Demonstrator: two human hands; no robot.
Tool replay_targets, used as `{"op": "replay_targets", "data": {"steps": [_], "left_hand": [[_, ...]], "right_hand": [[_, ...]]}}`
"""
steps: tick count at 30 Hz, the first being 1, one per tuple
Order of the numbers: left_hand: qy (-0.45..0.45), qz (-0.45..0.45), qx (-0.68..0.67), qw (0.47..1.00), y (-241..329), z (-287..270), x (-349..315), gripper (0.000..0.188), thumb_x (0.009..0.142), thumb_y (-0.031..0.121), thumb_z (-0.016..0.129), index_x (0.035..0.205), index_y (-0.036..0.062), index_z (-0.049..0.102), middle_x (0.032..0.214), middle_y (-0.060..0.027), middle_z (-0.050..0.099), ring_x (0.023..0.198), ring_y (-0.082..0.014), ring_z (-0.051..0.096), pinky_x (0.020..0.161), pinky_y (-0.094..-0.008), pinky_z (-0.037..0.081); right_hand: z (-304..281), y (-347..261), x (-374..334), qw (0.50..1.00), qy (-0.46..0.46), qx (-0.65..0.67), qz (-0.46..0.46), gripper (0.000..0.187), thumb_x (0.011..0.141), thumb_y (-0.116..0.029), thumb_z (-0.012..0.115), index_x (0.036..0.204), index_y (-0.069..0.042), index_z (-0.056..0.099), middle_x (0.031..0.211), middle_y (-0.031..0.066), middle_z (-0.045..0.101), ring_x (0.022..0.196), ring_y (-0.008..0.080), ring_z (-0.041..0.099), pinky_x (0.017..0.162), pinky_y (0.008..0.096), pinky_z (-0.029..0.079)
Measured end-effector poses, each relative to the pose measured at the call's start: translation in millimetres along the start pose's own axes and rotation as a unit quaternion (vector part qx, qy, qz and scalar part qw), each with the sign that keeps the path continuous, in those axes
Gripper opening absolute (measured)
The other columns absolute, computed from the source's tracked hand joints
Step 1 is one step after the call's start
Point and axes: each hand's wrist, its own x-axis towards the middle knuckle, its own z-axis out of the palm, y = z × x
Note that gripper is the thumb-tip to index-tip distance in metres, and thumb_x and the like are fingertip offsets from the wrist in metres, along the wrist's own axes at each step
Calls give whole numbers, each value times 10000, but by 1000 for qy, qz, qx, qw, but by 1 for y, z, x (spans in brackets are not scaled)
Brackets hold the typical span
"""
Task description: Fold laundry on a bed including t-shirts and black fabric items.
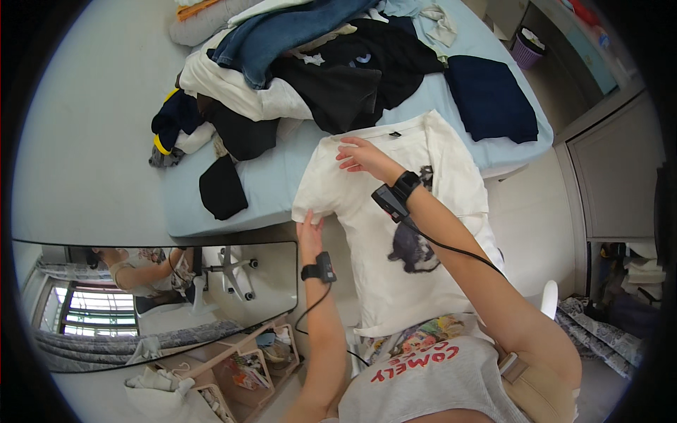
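A white T-shirt with a dark animal print on its front lies half on the bed and half hanging over the near edge toward the person. The right hand rests flat on the shirt near its collar, with the fingers stretched and a little spread, holding nothing. The left hand grips the edge of the left sleeve; its fingers are closed on the cloth. Each wrist carries a small black device with a thin black cable.

The bed has a light blue sheet, smooth and flat, and it stands against a pale grey wall. The floor beside it is of light tiles.

The shirt is soft cotton with a few wrinkles. Behind it, further on the bed, is a loose pile of clothes: blue jeans on top, black garments, and white ones. A folded dark navy garment lies apart at the right, and one small black piece lies alone at the left. Nothing covers the shirt except the hands.

A mirror leans at the lower left. A small purple basket stands on the floor at the upper right.
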Motion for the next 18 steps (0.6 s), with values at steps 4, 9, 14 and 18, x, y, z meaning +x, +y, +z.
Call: {"op": "replay_targets", "data": {"steps": [4, 9, 14, 18], "left_hand": [[-9, -1, -72, 997, 7, -13, -12, 344, 906, 243, 580, 1216, 139, 474, 1220, -27, 523, 1040, -165, 522, 818, -306, 433], [-20, 18, -58, 998, 29, -14, -31, 260, 915, 243, 569, 1141, 132, 503, 1126, -17, 572, 939, -125, 552, 742, -249, 446], [27, 92, 21, 995, 46, -16, -44, 163, 908, 209, 585, 1040, 125, 541, 1029, 10, 592, 862, -81, 541, 673, -226, 417], [57, 130, 73, 987, 49, -13, -53, 98, 893, 167, 607, 954, 104, 566, 954, 16, 589, 813, -47, 511, 667, -216, 407]], "right_hand": [[17, 7, 26, 1000, 22, 5, -18, 538, 871, -278, 586, 1306, -25, 395, 985, 97, 632, 803, 161, 626, 712, 274, 483], [23, 13, 49, 998, 52, 43, -9, 460, 863, -247, 605, 1243, -32, 458, 910, 67, 650, 729, 125, 623, 638, 249, 483], [15, 13, 68, 995, 65, 61, -36, 261, 875, -205, 601, 1084, -53, 565, 874, 46, 654, 702, 103, 622, 623, 244, 484], [17, -2, 78, 979, 85, 186, -23, 175, 891, -206, 587, 1006, -74, 583, 862, 56, 664, 709, 128, 640, 633, 256, 491]]}}
